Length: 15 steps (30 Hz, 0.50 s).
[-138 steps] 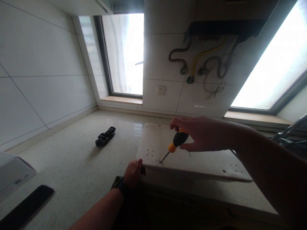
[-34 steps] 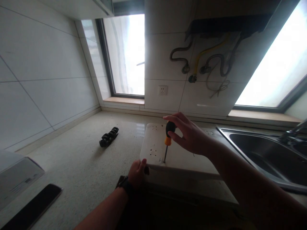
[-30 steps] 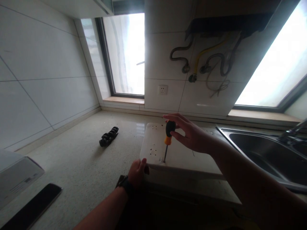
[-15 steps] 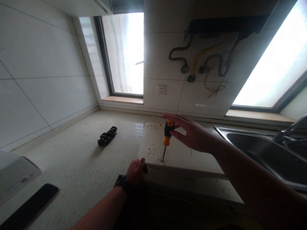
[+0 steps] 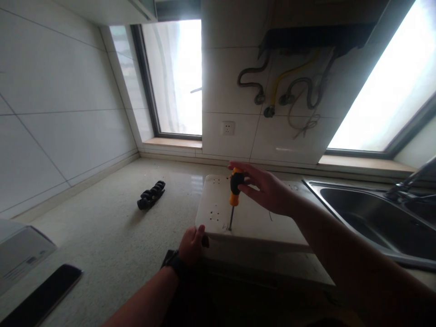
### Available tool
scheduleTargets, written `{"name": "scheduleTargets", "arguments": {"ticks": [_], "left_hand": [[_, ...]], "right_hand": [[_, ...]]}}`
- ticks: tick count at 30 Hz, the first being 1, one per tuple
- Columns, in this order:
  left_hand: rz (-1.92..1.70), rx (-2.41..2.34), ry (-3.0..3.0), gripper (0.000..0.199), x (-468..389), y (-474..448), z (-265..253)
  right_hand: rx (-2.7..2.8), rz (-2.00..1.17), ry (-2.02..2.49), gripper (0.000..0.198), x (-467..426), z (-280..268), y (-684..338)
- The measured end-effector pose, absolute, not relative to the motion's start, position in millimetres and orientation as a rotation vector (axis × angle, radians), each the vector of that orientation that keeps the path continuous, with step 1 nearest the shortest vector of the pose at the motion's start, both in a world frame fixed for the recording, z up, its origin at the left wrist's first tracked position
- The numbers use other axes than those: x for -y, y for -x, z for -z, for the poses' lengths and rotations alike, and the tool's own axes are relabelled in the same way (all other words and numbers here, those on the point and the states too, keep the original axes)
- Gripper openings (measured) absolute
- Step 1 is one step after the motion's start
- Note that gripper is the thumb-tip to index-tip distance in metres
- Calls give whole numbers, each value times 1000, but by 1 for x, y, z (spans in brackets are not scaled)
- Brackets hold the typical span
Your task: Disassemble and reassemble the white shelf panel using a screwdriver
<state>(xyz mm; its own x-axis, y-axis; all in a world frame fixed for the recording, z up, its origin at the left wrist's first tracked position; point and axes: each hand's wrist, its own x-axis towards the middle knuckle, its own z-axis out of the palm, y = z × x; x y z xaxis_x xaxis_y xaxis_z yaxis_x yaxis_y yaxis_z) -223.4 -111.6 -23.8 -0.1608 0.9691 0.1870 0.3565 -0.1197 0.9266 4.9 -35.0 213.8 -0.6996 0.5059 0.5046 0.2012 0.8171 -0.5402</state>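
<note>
My right hand [image 5: 264, 187] is closed around the yellow-and-black handle of a screwdriver [image 5: 235, 186], the palm over its top end. The screwdriver stands nearly upright, its tip on the white panel [image 5: 252, 222] close to the front edge, beside some small pencil-like marks. My left hand [image 5: 192, 246], with a black band on the wrist, grips the panel's front left corner, thumb on top. Groups of small holes show in the panel's left part. Whatever lies under the screwdriver's tip is too small to make out.
On the speckled counter [image 5: 112, 227] lies a black ribbed object [image 5: 151, 195]. A phone-like dark slab [image 5: 44, 295] and a white box [image 5: 23, 254] are at the left. A steel sink [image 5: 357, 213] sits at the right; hoses [image 5: 252, 77] hang on the tiled wall.
The view has shifted slightly. My right hand and the screwdriver handle have tilted a little, with the tip staying at the same spot. The left hand keeps its grip on the corner.
</note>
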Motion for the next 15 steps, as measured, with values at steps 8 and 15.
{"name": "scheduleTargets", "arguments": {"ticks": [8, 15], "left_hand": [[-1267, -1555, -1500, 80, 113, 223, 21], [-1272, -1575, -1500, 79, 114, 221, 17]], "right_hand": [[2206, -263, 744, 37, 31, -207, 2], [2135, -845, 553, 35, 17, -202, 1]]}}
